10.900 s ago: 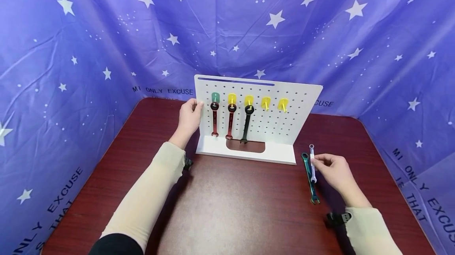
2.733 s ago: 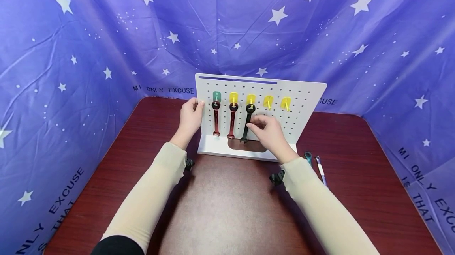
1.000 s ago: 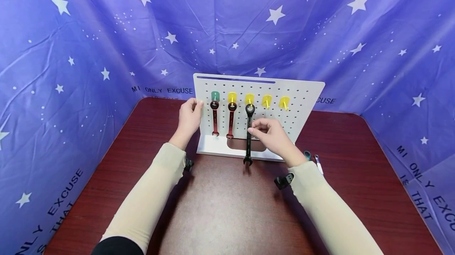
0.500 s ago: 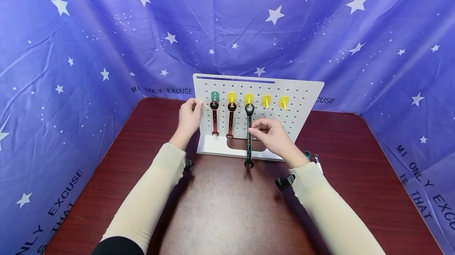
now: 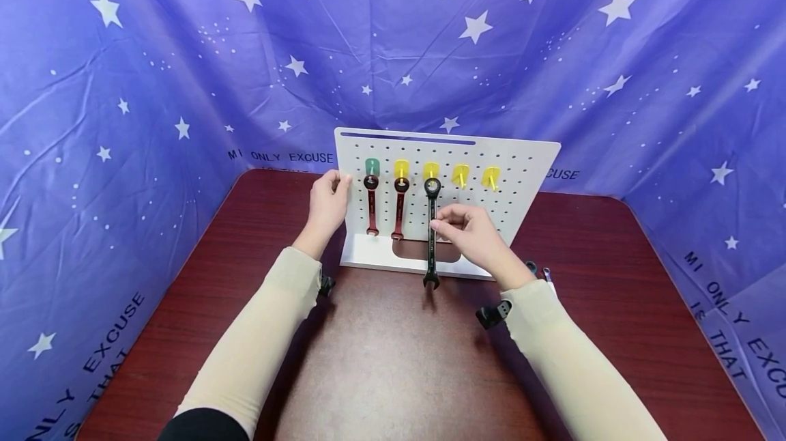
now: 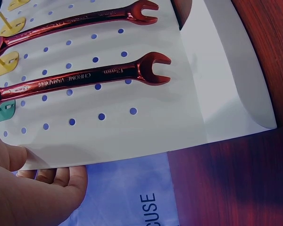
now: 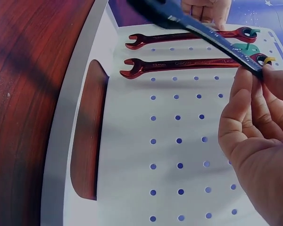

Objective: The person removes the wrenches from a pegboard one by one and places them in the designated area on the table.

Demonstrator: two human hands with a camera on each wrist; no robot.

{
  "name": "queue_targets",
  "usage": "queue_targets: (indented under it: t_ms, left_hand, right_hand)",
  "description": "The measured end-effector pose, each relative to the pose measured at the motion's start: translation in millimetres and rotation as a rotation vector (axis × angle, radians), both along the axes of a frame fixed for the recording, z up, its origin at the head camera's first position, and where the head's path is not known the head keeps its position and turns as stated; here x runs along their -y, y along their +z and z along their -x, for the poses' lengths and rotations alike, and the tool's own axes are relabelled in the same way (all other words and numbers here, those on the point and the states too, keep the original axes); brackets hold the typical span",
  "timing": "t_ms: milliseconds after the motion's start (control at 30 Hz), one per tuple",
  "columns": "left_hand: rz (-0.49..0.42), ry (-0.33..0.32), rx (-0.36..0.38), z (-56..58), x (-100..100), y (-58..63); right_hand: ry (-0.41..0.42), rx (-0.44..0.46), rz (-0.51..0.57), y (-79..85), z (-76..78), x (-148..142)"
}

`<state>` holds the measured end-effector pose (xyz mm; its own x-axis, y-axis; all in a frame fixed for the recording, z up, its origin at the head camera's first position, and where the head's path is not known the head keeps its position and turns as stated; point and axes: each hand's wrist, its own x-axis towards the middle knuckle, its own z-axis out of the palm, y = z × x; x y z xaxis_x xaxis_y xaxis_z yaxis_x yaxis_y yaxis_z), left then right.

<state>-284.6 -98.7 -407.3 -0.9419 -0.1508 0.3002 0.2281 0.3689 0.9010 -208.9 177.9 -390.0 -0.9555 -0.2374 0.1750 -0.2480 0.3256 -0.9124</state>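
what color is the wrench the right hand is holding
The wrench is black, clearest in the head view.

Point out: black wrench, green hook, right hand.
Black wrench [image 5: 432,244], head view, middle of the shaft.
Green hook [image 5: 372,165], head view, on its backplate.
Right hand [image 5: 471,232], head view, middle of the hand.

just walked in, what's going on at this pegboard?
A person's right hand pinches a black wrench, its ring end up at the middle hook; whether it's fully off the hook I can't tell. The left hand grips the side of the white pegboard. One red wrench hangs on the green hook, another red one on the yellow hook beside it. The two rightmost hooks are bare.
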Motion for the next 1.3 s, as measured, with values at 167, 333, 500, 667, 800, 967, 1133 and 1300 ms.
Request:
queue_targets:
  t_ms: [167,333,500,667,800,967,1133,1300]
  left_hand:
    - [-0.005,-0.003,0.010,-0.9,-0.5,1.3]
    - [0.004,0.002,0.022,-0.3,0.5,0.3]
    - [0.006,0.008,0.024,0.7,0.7,-0.9]
    - [0.001,0.001,0.022,0.4,-0.2,-0.9]
    - [0.008,0.007,0.012,0.4,-0.9,-1.0]
    - [0.011,0.006,0.009,0.6,-1.4,-0.5]
    - [0.020,0.011,0.013,-0.4,-1.4,-0.6]
    - [0.025,0.014,0.006,-0.5,-1.3,-0.5]
  right_hand:
    - [0.013,0.000,-0.002,17.2,-9.8,4.4]
    - [0.017,0.000,-0.024,19.7,-11.0,4.6]
    - [0.017,-0.008,-0.013,-0.7,1.1,-2.5]
    - [0.029,-0.052,0.012,-7.7,2.8,-6.8]
    - [0.037,-0.077,0.020,-8.3,0.6,-9.0]
    - [0.012,-0.071,0.001,-7.6,-2.5,-11.6]
    - [0.016,-0.079,-0.019,-9.7,-3.6,-14.3]
    - [0.010,-0.082,-0.022,-11.8,-7.0,-18.2]
